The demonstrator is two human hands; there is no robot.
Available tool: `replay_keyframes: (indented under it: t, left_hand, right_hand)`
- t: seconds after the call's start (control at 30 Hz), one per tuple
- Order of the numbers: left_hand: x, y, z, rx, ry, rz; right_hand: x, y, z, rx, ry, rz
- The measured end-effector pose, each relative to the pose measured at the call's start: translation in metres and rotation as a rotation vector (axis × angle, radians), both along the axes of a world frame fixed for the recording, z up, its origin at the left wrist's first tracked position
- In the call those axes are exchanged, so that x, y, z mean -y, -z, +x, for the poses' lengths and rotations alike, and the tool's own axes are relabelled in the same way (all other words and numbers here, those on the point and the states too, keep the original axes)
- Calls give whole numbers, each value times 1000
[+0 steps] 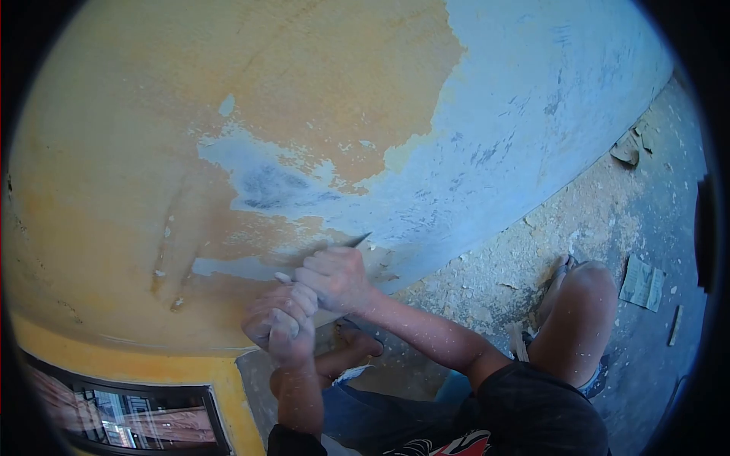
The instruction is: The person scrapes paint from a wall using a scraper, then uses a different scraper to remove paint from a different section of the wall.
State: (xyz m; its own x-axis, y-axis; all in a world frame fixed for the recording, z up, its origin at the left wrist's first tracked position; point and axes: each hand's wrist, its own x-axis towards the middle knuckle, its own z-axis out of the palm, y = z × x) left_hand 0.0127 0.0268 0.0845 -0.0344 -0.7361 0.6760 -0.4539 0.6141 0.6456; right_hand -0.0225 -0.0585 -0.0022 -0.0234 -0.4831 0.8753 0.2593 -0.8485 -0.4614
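Observation:
Both hands are closed in front of a wall [304, 68] whose yellow paint is partly gone, with a pale blue-white layer showing. My right hand [334, 280] grips a scraper, whose thin dark blade [362, 240] sticks out beyond the fingers and lies close to the wall near the edge of the bared patch. My left hand [281, 318] is beside it, lower and to the left, its fingers wrapped round the same tool. Most of the handle is hidden by the fingers. Pale dust coats both hands.
Paint flakes cover the floor [487, 285] along the wall's base. A folded paper [642, 283] and a small strip [674, 325] lie at the right. My bent knee [593, 289] is near them. A window [144, 418] with curtains shows at the lower left.

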Motion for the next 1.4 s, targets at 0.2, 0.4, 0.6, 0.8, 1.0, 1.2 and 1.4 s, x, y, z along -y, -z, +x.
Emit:
replay_keyframes:
  t: [0.2,0.4,0.6,0.8,1.0,1.2,1.4]
  left_hand:
    - [-6,19,-36,15,-126,-273]
    - [-10,23,-25,-23,-177,-189]
    - [-12,52,-5,685,-839,-222]
    - [-10,32,-40,54,-228,-253]
    - [-15,30,-25,55,-190,-221]
    - [1,70,2,176,-474,-176]
    - [-17,52,-20,257,-233,-274]
  right_hand:
    - [-2,6,3,60,34,-94]
    - [4,13,18,156,86,-134]
    - [6,34,19,83,71,-42]
    - [-5,17,3,150,44,-95]
    - [-12,23,13,133,74,-94]
    - [-7,66,27,77,92,7]
    - [-6,38,3,124,39,-91]
